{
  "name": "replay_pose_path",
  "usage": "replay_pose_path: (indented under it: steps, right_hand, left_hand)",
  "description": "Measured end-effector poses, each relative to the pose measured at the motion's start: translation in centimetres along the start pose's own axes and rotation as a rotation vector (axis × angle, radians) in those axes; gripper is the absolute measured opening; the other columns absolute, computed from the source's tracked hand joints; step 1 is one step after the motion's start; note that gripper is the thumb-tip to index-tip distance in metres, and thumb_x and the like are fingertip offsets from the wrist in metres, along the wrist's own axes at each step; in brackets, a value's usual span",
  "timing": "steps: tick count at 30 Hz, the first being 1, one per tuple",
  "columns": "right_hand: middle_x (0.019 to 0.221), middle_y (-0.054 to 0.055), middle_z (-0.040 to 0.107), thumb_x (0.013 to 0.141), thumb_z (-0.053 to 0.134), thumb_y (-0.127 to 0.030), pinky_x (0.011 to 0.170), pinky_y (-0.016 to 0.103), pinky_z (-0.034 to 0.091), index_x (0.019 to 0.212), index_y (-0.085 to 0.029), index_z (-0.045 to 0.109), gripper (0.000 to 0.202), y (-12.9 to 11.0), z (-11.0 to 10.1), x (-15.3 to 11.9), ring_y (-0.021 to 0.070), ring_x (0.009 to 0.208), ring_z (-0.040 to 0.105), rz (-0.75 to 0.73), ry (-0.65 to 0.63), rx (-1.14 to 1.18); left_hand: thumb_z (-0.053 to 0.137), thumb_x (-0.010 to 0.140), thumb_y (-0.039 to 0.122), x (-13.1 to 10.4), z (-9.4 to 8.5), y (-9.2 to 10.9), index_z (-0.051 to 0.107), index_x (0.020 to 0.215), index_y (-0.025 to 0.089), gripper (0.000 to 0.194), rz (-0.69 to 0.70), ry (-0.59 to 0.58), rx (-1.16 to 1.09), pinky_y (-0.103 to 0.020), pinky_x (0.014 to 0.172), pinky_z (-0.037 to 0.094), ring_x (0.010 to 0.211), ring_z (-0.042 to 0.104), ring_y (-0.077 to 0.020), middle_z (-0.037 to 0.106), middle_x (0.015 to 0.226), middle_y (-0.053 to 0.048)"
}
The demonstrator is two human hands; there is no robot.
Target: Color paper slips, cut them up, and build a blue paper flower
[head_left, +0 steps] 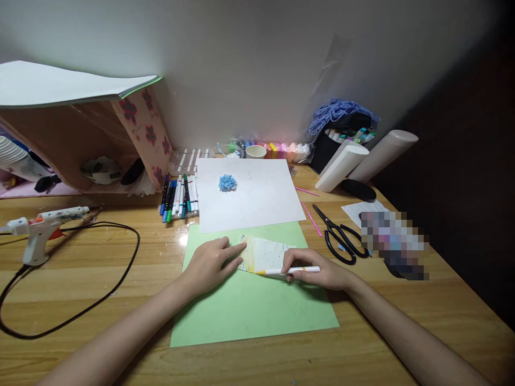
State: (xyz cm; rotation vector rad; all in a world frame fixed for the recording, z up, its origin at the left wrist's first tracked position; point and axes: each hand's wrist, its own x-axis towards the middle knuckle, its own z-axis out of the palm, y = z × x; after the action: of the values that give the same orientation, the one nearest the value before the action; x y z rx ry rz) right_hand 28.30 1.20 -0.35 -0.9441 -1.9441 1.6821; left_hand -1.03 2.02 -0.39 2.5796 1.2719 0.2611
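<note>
My right hand is closed around a white marker with a yellow tip. That tip touches the lower edge of a small white piece of paper, whose left part is coloured yellow. Fingers stretched out, my left hand presses on the paper's left end. Beneath both hands lies a sheet of green paper. Behind it, partly over its far edge, is a white sheet with a fluffy blue clump resting on it.
Black-handled scissors and pink sticks lie to the right. Several markers are at the back left. A glue gun with a looping black cable sits at far left, before a pink box. White cylinders stand back right.
</note>
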Motion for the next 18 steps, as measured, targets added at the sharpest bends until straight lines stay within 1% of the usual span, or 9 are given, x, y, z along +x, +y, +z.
replay_pose_path:
  steps: [1, 4, 5, 8, 9, 12, 13, 16, 18]
  right_hand:
    - [0.083, 0.005, 0.064, 0.087, 0.057, -0.042, 0.072, 0.030, 0.045, 0.091, -0.015, 0.061, 0.027, 0.05, -0.02, -0.01, 0.0166, 0.078, 0.059, 0.001, -0.007, 0.013]
    - [0.085, 0.005, 0.064, 0.088, 0.056, -0.041, 0.071, 0.028, 0.044, 0.095, -0.016, 0.060, 0.026, 0.16, -0.07, -0.03, 0.0161, 0.078, 0.059, 0.026, 0.070, 0.042]
    - [0.085, 0.005, 0.064, 0.088, 0.056, -0.041, 0.071, 0.028, 0.044, 0.095, -0.016, 0.060, 0.025, 0.18, -0.10, -0.03, 0.0159, 0.078, 0.059, 0.027, 0.075, 0.035]
    - [0.085, 0.005, 0.065, 0.087, 0.058, -0.039, 0.073, 0.029, 0.044, 0.092, -0.015, 0.061, 0.024, 0.26, -0.21, 0.02, 0.0163, 0.080, 0.060, 0.015, -0.020, 0.031]
    - [0.084, 0.005, 0.065, 0.087, 0.058, -0.039, 0.074, 0.029, 0.044, 0.092, -0.015, 0.061, 0.024, 0.28, -0.24, 0.04, 0.0161, 0.079, 0.060, 0.016, -0.024, 0.052]
    - [0.084, 0.005, 0.065, 0.088, 0.056, -0.040, 0.072, 0.029, 0.045, 0.094, -0.016, 0.060, 0.025, 0.32, -0.23, 0.08, 0.0153, 0.078, 0.060, 0.035, 0.056, 0.093]
    - [0.084, 0.006, 0.065, 0.088, 0.057, -0.040, 0.072, 0.029, 0.045, 0.093, -0.015, 0.060, 0.025, 0.31, -0.21, 0.08, 0.0154, 0.078, 0.060, 0.036, 0.058, 0.086]
    - [0.082, 0.006, 0.066, 0.085, 0.060, -0.041, 0.072, 0.029, 0.045, 0.089, -0.014, 0.062, 0.027, 0.25, -0.20, 0.04, 0.0164, 0.078, 0.061, 0.029, -0.006, 0.077]
    - [0.082, 0.006, 0.066, 0.086, 0.059, -0.041, 0.071, 0.029, 0.046, 0.092, -0.015, 0.060, 0.027, 0.20, -0.20, 0.06, 0.0157, 0.076, 0.061, 0.041, 0.033, 0.114]
  left_hand:
    - [0.038, 0.095, 0.037, -0.01, -0.02, 0.02, 0.054, 0.127, 0.029, 0.037, -0.002, -0.002, 0.001, -0.026, 0.060, 0.034, 0.071, 0.054, -0.0159, 0.055, 0.080, -0.003]
    - [0.038, 0.095, 0.037, -0.02, -0.15, 0.11, 0.055, 0.127, 0.030, 0.037, -0.011, -0.009, 0.004, -0.026, 0.059, 0.034, 0.071, 0.054, -0.0162, 0.054, 0.078, -0.003]
    - [0.038, 0.095, 0.037, -0.02, -0.20, 0.14, 0.055, 0.127, 0.030, 0.037, -0.012, -0.010, 0.006, -0.026, 0.059, 0.034, 0.070, 0.054, -0.0162, 0.054, 0.078, -0.002]
    - [0.039, 0.094, 0.037, -0.01, -0.27, 0.15, 0.055, 0.126, 0.031, 0.036, -0.016, -0.010, 0.008, -0.026, 0.059, 0.033, 0.070, 0.054, -0.0159, 0.054, 0.078, -0.002]
    - [0.039, 0.094, 0.037, 0.00, -0.27, 0.14, 0.054, 0.127, 0.031, 0.036, -0.017, -0.011, 0.007, -0.026, 0.059, 0.033, 0.070, 0.054, -0.0159, 0.054, 0.078, -0.002]
    - [0.039, 0.094, 0.037, 0.00, -0.23, 0.09, 0.054, 0.128, 0.031, 0.037, -0.019, -0.015, 0.002, -0.026, 0.060, 0.033, 0.071, 0.054, -0.0164, 0.054, 0.079, -0.002]
    - [0.038, 0.095, 0.037, -0.01, -0.22, 0.08, 0.053, 0.128, 0.031, 0.037, -0.018, -0.018, 0.000, -0.026, 0.060, 0.033, 0.072, 0.054, -0.0165, 0.054, 0.079, -0.002]
    - [0.038, 0.095, 0.038, -0.04, -0.16, 0.08, 0.053, 0.128, 0.031, 0.037, -0.019, -0.023, 0.000, -0.027, 0.060, 0.033, 0.072, 0.055, -0.0168, 0.055, 0.080, -0.003]
    - [0.038, 0.095, 0.038, -0.04, -0.12, 0.08, 0.054, 0.128, 0.030, 0.037, -0.019, -0.021, -0.001, -0.027, 0.060, 0.033, 0.072, 0.055, -0.0167, 0.054, 0.080, -0.003]
